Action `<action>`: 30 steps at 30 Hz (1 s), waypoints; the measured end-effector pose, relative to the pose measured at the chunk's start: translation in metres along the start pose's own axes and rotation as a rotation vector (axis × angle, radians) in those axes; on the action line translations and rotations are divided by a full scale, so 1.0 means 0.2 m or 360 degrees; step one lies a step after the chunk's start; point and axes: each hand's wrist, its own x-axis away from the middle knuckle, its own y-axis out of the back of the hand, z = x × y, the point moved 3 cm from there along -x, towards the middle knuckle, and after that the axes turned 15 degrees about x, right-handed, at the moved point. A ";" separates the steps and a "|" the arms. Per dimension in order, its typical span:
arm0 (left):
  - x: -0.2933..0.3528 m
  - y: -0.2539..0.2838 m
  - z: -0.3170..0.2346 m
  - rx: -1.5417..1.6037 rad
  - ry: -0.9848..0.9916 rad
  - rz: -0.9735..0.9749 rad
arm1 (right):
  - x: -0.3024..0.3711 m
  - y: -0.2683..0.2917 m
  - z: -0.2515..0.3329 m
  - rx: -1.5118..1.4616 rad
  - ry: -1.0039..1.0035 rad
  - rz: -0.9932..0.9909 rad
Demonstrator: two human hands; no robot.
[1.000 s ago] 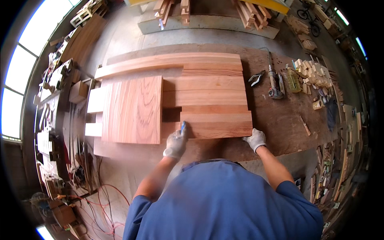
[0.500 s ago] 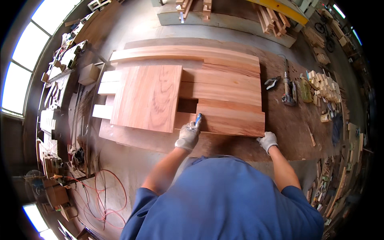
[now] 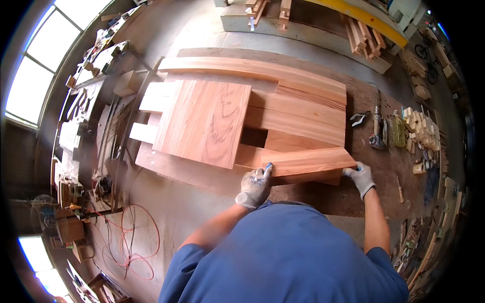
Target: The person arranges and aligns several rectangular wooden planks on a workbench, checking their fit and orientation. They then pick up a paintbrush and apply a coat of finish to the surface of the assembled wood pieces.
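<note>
A short wooden board (image 3: 308, 161) is lifted and tilted at the table's near side, above other boards. My left hand (image 3: 256, 186), in a whitish work glove, is closed at its left end. A small blue item, pen-like, shows at that hand's fingers; most of it is hidden. The gloved right hand (image 3: 359, 179) grips the board's right end. To the left lies a square wooden panel (image 3: 204, 123) on top of several planks. Behind the lifted board, flat-lying planks (image 3: 298, 118) form a row, with a long plank (image 3: 242, 66) along the far side.
At the table's right are a corded power tool (image 3: 376, 129), a clear bottle (image 3: 398, 132) and a pile of small wood blocks (image 3: 423, 129). A red hose (image 3: 132, 237) coils on the floor at the left. Beyond the table stands a yellow-edged machine (image 3: 364, 20).
The near short board has been raised and tilted off the others, with both hands at its ends. The view has shifted, so the table stuff sits further right in the picture.
</note>
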 end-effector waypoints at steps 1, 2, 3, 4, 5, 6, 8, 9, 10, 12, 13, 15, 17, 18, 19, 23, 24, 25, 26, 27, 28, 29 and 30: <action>0.01 0.06 -0.03 0.0114 0.0007 -0.0055 | -0.07 0.02 0.02 0.0147 0.0051 -0.0047; 0.01 0.11 -0.06 0.0205 0.0074 -0.0039 | -0.14 0.03 0.03 0.0083 0.0132 -0.0076; 0.01 0.15 -0.10 0.0301 0.0137 -0.0019 | -0.25 0.03 0.01 -0.0027 0.0229 -0.0109; 0.01 0.19 -0.12 0.0399 0.0201 0.0000 | -0.36 0.01 0.00 -0.0136 0.0326 -0.0140; 0.01 0.23 -0.14 0.0505 0.0316 -0.0025 | -0.44 -0.01 0.06 -0.0189 0.0387 -0.0126; 0.03 0.25 -0.13 0.0522 0.0379 -0.0035 | -0.51 -0.05 0.13 -0.0246 0.0447 -0.0114; 0.03 0.28 -0.10 0.0565 0.0471 -0.0046 | -0.67 -0.08 0.29 0.0090 0.0480 -0.0192; 0.06 0.28 -0.06 0.0669 0.0637 -0.0122 | -0.69 -0.11 0.46 0.0331 0.0515 -0.0245; 0.10 0.24 0.01 0.0890 0.0714 -0.0255 | -0.69 -0.15 0.65 0.0572 0.0547 -0.0308; 0.12 0.25 0.05 0.1332 0.0950 -0.0331 | -0.62 -0.25 1.05 0.0615 0.0676 -0.0311; 0.12 0.23 0.07 0.1523 0.1052 -0.0302 | -0.73 -0.30 1.06 0.0664 0.0758 -0.0305; 0.13 0.13 0.14 0.1904 0.1302 -0.0272 | -0.74 -0.45 1.21 0.0463 0.0926 -0.0098; 0.14 0.10 0.18 0.2295 0.1608 -0.0263 | -0.63 -0.62 1.28 0.0568 0.1077 -0.0100; 0.16 0.07 0.21 0.2446 0.1722 -0.0277 | -0.63 -0.73 1.24 0.0506 0.1026 0.0181; 0.20 0.00 0.27 0.2648 0.1759 -0.0324 | -0.56 -0.80 1.25 0.0767 0.1116 0.0187; 0.30 -0.21 0.43 0.3271 0.1789 -0.0666 | -0.35 -0.93 0.98 0.0937 0.0861 0.0188; 0.30 -0.24 0.43 0.3200 0.1818 -0.0675 | -0.36 -0.97 0.87 0.0893 0.0788 0.0141; 0.31 -0.26 0.43 0.3124 0.1859 -0.0701 | -0.32 -0.98 0.83 0.0775 0.0653 0.0232; 0.33 -0.28 0.43 0.3047 0.1889 -0.0722 | -0.29 -0.97 0.81 0.0653 0.0520 0.0312; 0.33 -0.29 0.43 0.3079 0.1848 -0.0523 | -0.30 -1.00 0.77 0.0567 0.0436 0.0298; 0.33 -0.31 0.43 0.3097 0.1836 -0.0517 | -0.33 -1.05 0.72 0.0481 0.0352 0.0284; 0.32 -0.30 0.43 0.3112 0.1818 -0.0509 | -0.34 -1.06 0.74 0.0391 0.0271 0.0265; 0.31 -0.30 0.42 0.3127 0.1801 -0.0502 | -0.33 -1.07 0.76 0.0421 0.0274 0.0275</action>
